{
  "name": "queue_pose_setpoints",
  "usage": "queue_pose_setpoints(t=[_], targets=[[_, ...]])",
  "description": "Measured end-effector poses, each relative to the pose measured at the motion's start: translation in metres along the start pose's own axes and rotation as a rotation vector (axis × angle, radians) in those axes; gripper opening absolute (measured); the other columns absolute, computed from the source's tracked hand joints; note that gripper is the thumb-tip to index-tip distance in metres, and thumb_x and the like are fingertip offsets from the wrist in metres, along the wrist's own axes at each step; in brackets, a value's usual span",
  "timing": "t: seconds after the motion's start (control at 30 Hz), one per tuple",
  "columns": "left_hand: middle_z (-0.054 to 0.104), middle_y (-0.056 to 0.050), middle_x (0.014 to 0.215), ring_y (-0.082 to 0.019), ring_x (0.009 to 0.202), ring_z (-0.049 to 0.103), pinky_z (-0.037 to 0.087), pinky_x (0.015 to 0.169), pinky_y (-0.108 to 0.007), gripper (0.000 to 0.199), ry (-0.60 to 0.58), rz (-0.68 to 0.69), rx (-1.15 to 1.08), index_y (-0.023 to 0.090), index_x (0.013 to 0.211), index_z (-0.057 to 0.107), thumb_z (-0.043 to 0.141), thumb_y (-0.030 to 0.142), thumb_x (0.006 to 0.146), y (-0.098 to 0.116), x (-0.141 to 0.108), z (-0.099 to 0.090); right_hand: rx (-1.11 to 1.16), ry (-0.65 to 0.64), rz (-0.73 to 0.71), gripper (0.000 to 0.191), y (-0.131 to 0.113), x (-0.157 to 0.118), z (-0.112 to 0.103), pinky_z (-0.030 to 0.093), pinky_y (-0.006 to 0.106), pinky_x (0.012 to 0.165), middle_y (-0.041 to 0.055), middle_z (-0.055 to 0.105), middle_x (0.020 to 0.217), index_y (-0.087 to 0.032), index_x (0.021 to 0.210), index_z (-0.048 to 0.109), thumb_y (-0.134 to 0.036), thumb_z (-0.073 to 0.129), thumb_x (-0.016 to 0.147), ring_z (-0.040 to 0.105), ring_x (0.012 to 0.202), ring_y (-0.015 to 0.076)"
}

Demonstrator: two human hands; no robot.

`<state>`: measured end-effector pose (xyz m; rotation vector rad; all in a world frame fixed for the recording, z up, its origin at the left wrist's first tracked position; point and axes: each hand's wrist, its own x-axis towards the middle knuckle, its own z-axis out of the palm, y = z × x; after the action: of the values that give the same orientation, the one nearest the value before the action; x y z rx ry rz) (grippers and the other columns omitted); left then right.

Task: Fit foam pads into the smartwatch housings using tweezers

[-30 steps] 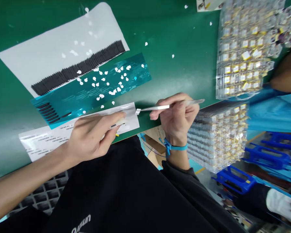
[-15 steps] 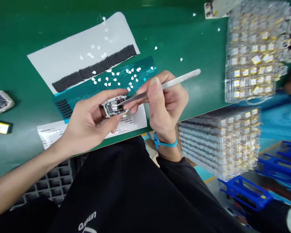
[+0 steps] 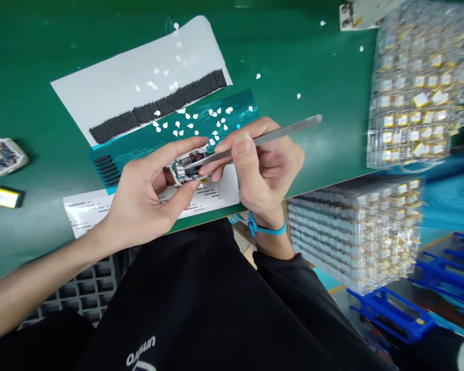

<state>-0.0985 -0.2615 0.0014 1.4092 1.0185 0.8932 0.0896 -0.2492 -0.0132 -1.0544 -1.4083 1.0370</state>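
The left hand (image 3: 145, 201) clamps its fingers on the sides of an open circuit-board device (image 3: 177, 174) over the worktop (image 3: 313, 154). The right hand (image 3: 265, 167) has its fingers closed on metal tweezers (image 3: 290, 130), tips over the device, pointing between eight and nine o'clock. Black strips (image 3: 158, 107) lie at the device's eleven o'clock.

One head-worn camera looks forward and steeply down past the wearer's black top (image 3: 201, 299) onto the green tabletop (image 3: 294, 51), whose near edge slants up to the right. The left grip (image 3: 141, 198) and right grip (image 3: 266, 167) sit close, mid-frame; the wide view reaches the lower right corner, where blurred blue frames (image 3: 425, 331) are probably stools.
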Motion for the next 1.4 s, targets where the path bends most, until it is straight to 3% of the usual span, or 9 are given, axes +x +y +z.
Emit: queue_pose_setpoints(t=[0.07,0.3,0.53,0.87,1.0,1.13,1.23,1.33,1.4], targets=[[0.076,-0.007,0.122,-0.024,0.102,0.078,0.069,0.078,-0.032,0.043,0.013,-0.012,0.013,0.019,0.135,0.067,0.069,0.014,0.093,0.001,-0.001,0.001,-0.022,-0.002,0.008,0.02,0.001,0.0,0.0,0.067,0.034,0.061,-0.0027,0.077,0.075,-0.03,0.094,0.07,-0.044,0.063,0.105,0.074,0.062,0.0176],[0.074,-0.009,0.132,-0.03,0.117,0.074,0.068,0.096,-0.043,0.047,0.025,0.003,0.024,0.019,0.14,0.066,0.068,0.014,0.093,-0.004,-0.004,0.003,0.017,-0.049,-0.039,0.02,0.002,0.003,0.0,0.062,0.026,0.055,-0.0045,0.078,0.074,-0.025,0.095,0.068,-0.039,0.06,0.107,0.072,0.058,0.0126],[0.074,-0.008,0.131,-0.026,0.113,0.075,0.067,0.089,-0.037,0.047,0.023,0.004,0.07,0.022,0.139,0.067,0.068,0.015,0.093,-0.005,-0.004,0.002,-0.05,-0.039,0.045,0.025,0.003,0.0,-0.002,0.063,0.032,0.055,-0.0014,0.079,0.076,-0.029,0.096,0.068,-0.05,0.06,0.106,0.072,0.057,0.0153],[0.076,-0.008,0.125,-0.022,0.095,0.075,0.06,0.068,-0.029,0.046,0.018,-0.012,0.107,0.021,0.139,0.067,0.066,0.018,0.093,-0.004,-0.005,0.0,0.025,-0.086,0.001,0.02,0.001,0.001,-0.001,0.061,0.026,0.056,-0.0045,0.078,0.075,-0.025,0.096,0.066,-0.038,0.058,0.108,0.072,0.058,0.0113],[0.077,-0.006,0.103,-0.016,0.065,0.07,0.057,0.054,-0.028,0.042,-0.064,-0.017,0.081,0.021,0.14,0.067,0.057,0.018,0.1,-0.002,0.001,-0.005,0.049,-0.068,-0.017,0.019,0.003,0.003,0.0,0.056,0.023,0.053,-0.0057,0.076,0.074,-0.023,0.095,0.067,-0.033,0.058,0.108,0.07,0.056,0.0088],[0.074,-0.002,0.08,-0.016,0.058,0.068,0.057,0.054,-0.027,0.041,-0.121,0.009,0.138,0.021,0.14,0.068,0.051,0.018,0.103,0.003,0.004,-0.01,-0.004,-0.068,-0.055,0.021,0.002,0.004,0.002,0.053,0.023,0.053,-0.0054,0.074,0.074,-0.024,0.093,0.07,-0.031,0.058,0.108,0.069,0.057,0.0086],[0.074,0.0,0.076,-0.015,0.056,0.067,0.052,0.049,-0.024,0.04,-0.135,-0.017,0.226,0.022,0.141,0.065,0.052,0.018,0.104,0.016,-0.012,-0.019,0.0,0.04,-0.141,0.021,-0.014,0.006,-0.003,0.052,0.025,0.049,-0.0045,0.072,0.073,-0.027,0.09,0.072,-0.033,0.061,0.107,0.069,0.057,0.0107],[0.08,-0.002,0.096,-0.017,0.07,0.075,0.06,0.058,-0.026,0.034,-0.07,-0.045,0.235,0.027,0.138,0.063,0.056,0.02,0.106,0.034,-0.047,-0.035,-0.078,0.134,-0.143,0.02,-0.034,0.016,-0.01,0.056,0.032,0.053,-0.0016,0.073,0.082,-0.031,0.089,0.077,-0.035,0.065,0.105,0.07,0.062,0.0144],[0.081,-0.002,0.108,-0.018,0.078,0.077,0.064,0.067,-0.029,0.027,-0.023,-0.029,0.252,0.03,0.13,0.068,0.058,0.02,0.106,0.043,-0.074,-0.048,-0.177,-0.068,-0.163,0.023,-0.04,0.029,-0.011,0.061,0.035,0.066,-0.0014,0.078,0.091,-0.031,0.089,0.079,-0.032,0.063,0.106,0.075,0.075,0.0171]])
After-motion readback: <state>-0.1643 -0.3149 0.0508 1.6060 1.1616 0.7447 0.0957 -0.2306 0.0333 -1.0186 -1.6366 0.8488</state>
